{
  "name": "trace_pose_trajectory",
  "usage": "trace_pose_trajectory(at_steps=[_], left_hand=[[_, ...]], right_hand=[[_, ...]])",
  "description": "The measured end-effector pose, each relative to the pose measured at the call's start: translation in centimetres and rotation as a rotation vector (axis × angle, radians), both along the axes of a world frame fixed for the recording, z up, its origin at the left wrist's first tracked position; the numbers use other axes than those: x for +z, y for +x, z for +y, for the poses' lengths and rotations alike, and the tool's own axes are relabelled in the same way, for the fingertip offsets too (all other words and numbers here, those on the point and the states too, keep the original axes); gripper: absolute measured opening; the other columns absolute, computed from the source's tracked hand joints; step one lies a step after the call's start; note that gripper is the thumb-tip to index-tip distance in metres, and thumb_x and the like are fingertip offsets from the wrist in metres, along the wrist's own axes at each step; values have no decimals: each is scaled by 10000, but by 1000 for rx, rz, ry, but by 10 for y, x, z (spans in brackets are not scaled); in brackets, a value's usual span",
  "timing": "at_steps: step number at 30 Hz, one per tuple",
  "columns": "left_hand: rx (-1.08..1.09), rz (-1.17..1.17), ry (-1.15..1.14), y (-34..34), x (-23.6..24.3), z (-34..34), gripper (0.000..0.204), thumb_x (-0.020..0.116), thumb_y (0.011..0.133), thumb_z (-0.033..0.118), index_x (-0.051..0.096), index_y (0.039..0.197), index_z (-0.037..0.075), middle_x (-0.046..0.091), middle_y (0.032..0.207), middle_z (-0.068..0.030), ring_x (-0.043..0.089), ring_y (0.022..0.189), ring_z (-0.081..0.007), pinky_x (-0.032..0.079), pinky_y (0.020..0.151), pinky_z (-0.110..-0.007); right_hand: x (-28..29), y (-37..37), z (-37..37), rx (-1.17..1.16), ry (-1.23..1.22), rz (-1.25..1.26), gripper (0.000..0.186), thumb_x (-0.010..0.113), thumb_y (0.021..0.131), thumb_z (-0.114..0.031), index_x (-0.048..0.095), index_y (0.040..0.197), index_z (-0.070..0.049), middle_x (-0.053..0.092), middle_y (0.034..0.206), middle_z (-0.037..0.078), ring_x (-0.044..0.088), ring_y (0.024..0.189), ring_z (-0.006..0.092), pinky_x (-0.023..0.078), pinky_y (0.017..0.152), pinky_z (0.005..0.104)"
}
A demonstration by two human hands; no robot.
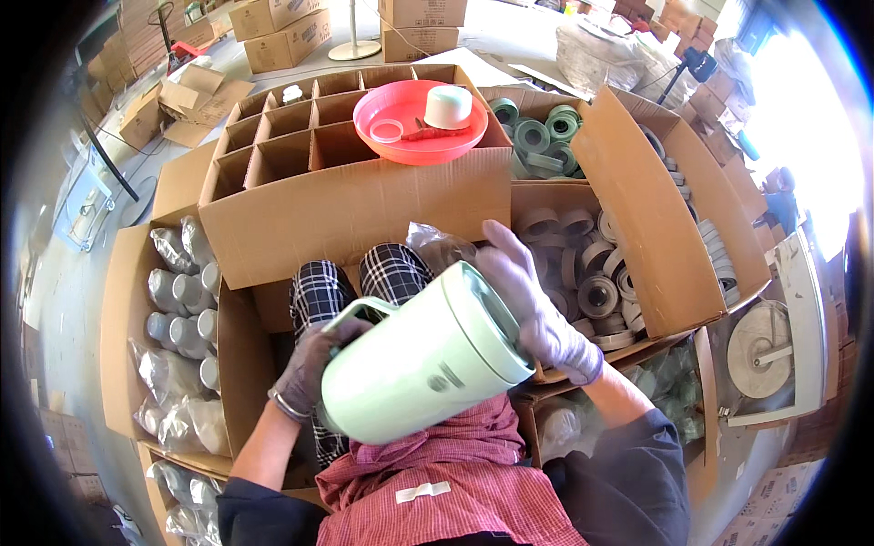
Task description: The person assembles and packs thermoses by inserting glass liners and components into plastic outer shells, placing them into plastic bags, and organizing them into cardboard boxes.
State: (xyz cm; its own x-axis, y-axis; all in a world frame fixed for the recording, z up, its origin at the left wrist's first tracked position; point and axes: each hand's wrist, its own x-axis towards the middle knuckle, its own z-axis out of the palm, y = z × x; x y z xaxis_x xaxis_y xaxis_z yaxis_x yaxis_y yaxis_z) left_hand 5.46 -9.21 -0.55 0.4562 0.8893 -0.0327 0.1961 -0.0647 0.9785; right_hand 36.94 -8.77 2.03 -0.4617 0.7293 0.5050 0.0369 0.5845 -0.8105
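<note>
A large pale green tumbler (pixel 414 359) with a side handle lies tilted above my lap, its lid end toward the upper right. My left hand (pixel 314 369), in a grey glove, grips it at the handle side near its base. At the other end my gloved right hand (pixel 537 314) rests with its palm against the rim and lid (pixel 492 318), fingers stretched out and apart. Part of the lid is hidden behind that hand. Just beyond the tumbler, a clear plastic bag (pixel 439 246) lies by my knees.
A divided carton (pixel 355 205) stands ahead, bearing a red basin (pixel 410 150) with a pale green cup-shaped part (pixel 448 107). On the right, cartons hold green lids (pixel 533 136) and grey rings (pixel 596 296). A left carton (pixel 127 318) holds several bagged grey pieces (pixel 191 291).
</note>
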Motion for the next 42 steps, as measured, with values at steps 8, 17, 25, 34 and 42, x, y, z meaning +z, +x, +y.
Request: trace_pose_trajectory(at_steps=[8, 17, 25, 34, 42], left_hand=[[400, -114, 478, 21, 1, -12, 431, 647, 866, 349, 661, 1035, -47, 711, 1011, -130, 669, 947, -215, 509, 871, -331], [305, -544, -640, 1, -48, -15, 350, 537, 972, 278, 664, 1031, -43, 704, 919, -77, 654, 821, -138, 516, 764, -244], [480, 174, 825, -19, 23, 2, 278, 571, 851, 151, 660, 987, -75, 702, 1009, -179, 667, 1010, -295, 493, 937, -384], [734, -124, 68, -54, 9, 33, 201, 600, 934, 113, 684, 1020, -48, 684, 872, -34, 596, 805, -89, 471, 770, -229], [901, -488, 172, -57, -18, 52, 337, 534, 1000, 249, 646, 1125, -43, 683, 1039, -88, 640, 947, -152, 511, 869, -284]], right_hand=[[-10, -13, 13, -36, -744, 412, 596, 443, 1015, -445, 309, 1461, -72, 440, 1394, 129, 452, 1278, 213, 344, 1090, 353], [68, -25, 27, 302, 180, -328, 1009, 612, 762, -705, 351, 1488, -55, 200, 1550, 241, 218, 1435, 401, 161, 1162, 504], [-33, -55, 25, 34, -543, 369, 863, 564, 889, -410, 159, 1551, -32, 198, 1591, 134, 141, 1485, 244, 111, 1188, 363], [25, -54, 94, 175, -297, 142, 934, 562, 896, -611, 176, 1553, -71, 148, 1593, 163, 185, 1466, 271, 220, 1168, 429], [55, -92, 161, 316, 58, -66, 850, 729, 775, -497, 415, 1437, -66, 355, 1477, 196, 312, 1408, 321, 233, 1160, 428]])
